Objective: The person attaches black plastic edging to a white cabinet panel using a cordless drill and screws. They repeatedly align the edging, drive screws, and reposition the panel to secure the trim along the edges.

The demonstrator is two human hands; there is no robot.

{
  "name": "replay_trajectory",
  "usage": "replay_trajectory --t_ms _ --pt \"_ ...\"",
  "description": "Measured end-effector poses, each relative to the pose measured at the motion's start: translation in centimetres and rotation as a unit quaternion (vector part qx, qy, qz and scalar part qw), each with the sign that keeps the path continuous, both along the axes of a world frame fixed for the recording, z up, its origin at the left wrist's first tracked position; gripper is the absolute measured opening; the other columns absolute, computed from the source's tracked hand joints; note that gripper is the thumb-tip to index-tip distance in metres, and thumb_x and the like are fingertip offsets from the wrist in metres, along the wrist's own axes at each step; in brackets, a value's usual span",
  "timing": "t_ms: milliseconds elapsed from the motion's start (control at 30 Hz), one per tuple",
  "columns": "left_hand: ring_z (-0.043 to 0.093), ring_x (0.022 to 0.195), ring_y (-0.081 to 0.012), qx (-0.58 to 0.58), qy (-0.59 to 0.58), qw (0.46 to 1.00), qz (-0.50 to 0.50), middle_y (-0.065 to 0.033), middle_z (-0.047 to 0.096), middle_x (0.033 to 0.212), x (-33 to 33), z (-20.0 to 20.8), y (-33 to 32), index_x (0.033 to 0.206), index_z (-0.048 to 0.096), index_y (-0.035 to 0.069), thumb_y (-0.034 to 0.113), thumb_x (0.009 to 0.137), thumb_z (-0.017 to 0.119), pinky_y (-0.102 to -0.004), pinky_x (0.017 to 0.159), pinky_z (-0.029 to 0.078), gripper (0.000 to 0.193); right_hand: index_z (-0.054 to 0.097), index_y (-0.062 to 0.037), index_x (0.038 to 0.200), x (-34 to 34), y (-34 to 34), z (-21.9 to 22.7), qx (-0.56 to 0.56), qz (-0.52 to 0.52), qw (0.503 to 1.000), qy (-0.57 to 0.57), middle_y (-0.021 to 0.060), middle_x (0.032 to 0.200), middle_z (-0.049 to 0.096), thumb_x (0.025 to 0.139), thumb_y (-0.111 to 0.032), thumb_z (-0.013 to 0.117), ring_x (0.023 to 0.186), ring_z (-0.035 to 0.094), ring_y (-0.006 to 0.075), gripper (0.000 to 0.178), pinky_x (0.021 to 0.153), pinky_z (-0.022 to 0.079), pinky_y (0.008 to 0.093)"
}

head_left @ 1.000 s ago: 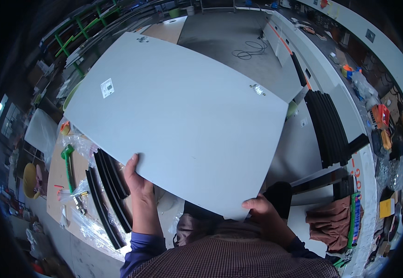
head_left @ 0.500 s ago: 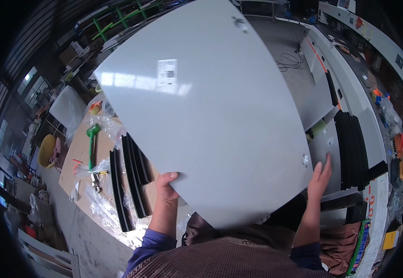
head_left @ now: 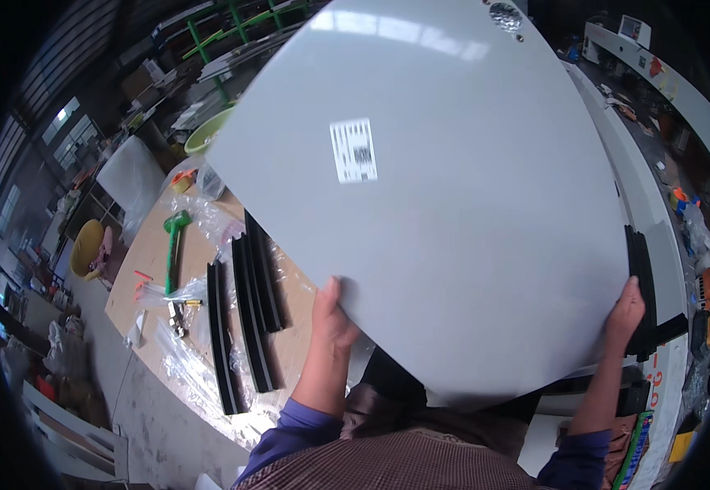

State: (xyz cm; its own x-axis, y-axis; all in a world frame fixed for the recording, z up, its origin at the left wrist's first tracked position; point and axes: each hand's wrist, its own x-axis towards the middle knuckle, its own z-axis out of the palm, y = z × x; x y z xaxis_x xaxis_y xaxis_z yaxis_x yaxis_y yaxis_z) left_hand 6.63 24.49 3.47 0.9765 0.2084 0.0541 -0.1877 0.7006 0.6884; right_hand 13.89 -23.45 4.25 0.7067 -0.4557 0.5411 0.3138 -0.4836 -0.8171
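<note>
A large, glossy light-grey panel (head_left: 461,237) with a white printed label (head_left: 354,151) fills the middle of the view, tilted. My left hand (head_left: 333,320) is closed on its lower left edge, thumb on the upper face and fingers underneath. At the opposite edge my right hand (head_left: 625,313) grips the lower right side, its fingers partly hidden. A round metal fitting (head_left: 506,18) sits near the far corner. Beside my left hand, several black channel strips (head_left: 254,318) lie on a wooden table.
The wooden table (head_left: 146,261) holds a green mallet (head_left: 175,249), clear plastic bags (head_left: 179,359) and small hardware. More black strips (head_left: 641,282) stand at the right by a white machine bench (head_left: 667,367) with tools. A green rack (head_left: 232,33) rises at the back.
The panel has shifted right and turned, hiding the other panels on the right. My right hand, open beside it before, has closed on its edge. My left hand moved right with it.
</note>
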Motion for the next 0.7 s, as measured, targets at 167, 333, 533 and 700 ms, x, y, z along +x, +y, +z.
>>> replay_trajectory --t_ms 167,333,533,700 --pt "0.05 0.121 -0.0294 -0.07 0.042 0.992 -0.099 -0.0098 0.054 0.13 -3.3 -2.3 -1.9 0.135 0.046 0.006 0.031 0.079 0.077 -0.0472 0.104 0.038 0.068 0.059 0.0124 0.095 3.1 -3.5 2.5 -0.182 -0.038 0.982 0.023 0.0162 0.077 0.061 0.103 -0.033 0.04 0.074 0.052 0.0178 0.05 0.073 0.044 0.0329" --pt "0.051 0.118 -0.0242 -0.13 0.083 0.965 -0.21 -0.0077 0.055 0.125 -8.9 -5.7 -4.4 0.131 0.047 0.006 0.016 0.081 0.076 -0.0413 0.099 0.044 0.058 0.059 0.0107 0.091 7.5 -5.0 4.7 -0.216 0.036 0.97 0.105 0.0132 0.073 0.057 0.102 -0.04 0.04 0.072 0.051 0.0177 0.055 0.073 0.044 0.0326" --pt "0.049 0.119 -0.0251 -0.119 0.152 0.964 -0.18 -0.0076 0.053 0.126 -12.1 -8.8 -4.8 0.129 0.049 0.006 0.025 0.081 0.076 -0.0403 0.1 0.041 0.058 0.064 0.0088 0.105 11.8 -1.7 1.9 -0.226 0.049 0.966 0.115 0.0178 0.089 0.067 0.1 -0.047 0.042 0.085 0.062 0.0219 0.06 0.082 0.046 0.0321" --pt "0.053 0.107 -0.019 -0.143 0.144 0.967 -0.154 -0.0046 0.055 0.116 -13.2 -9.4 -4.4 0.123 0.051 0.006 0.022 0.083 0.074 -0.0318 0.086 0.047 0.049 0.061 0.0088 0.115 13.7 0.8 0.0 -0.218 0.097 0.953 0.184 0.0243 0.112 0.065 0.1 -0.049 0.041 0.109 0.061 0.0292 0.063 0.096 0.043 0.0318"
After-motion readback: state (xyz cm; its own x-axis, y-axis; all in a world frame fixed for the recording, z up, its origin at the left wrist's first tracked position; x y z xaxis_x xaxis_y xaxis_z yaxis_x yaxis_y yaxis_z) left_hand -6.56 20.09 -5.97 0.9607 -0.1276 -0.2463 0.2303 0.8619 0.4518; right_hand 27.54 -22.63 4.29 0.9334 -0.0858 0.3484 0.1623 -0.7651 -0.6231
